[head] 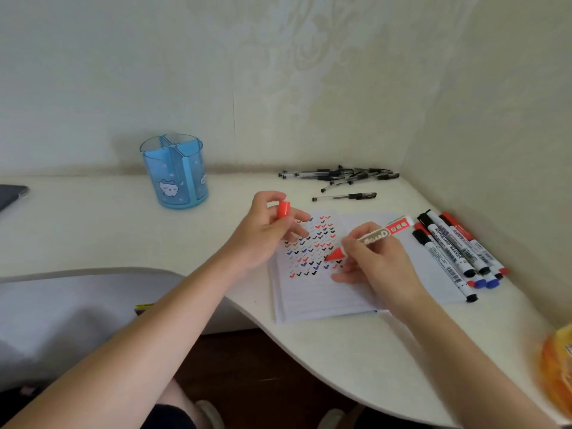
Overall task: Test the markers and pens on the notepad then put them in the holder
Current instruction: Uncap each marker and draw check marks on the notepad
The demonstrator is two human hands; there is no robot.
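An open lined notepad [312, 298] lies on the white desk, its upper part covered with red, blue and black tick marks. My right hand [376, 264] grips an uncapped red whiteboard marker [373, 236], whose tip touches the page among the ticks. My left hand [266, 230] hovers over the notepad's top left corner and pinches the red cap [283, 209]. A blue divided holder [175, 171] with a cat picture stands at the back left, with nothing visible in it.
Several whiteboard markers [455, 252] lie side by side right of the notepad. Several black gel pens [343, 176] are piled by the back wall. Walls close the desk's corner. An orange packet [557, 370] sits at the right edge, a dark device [10, 195] far left.
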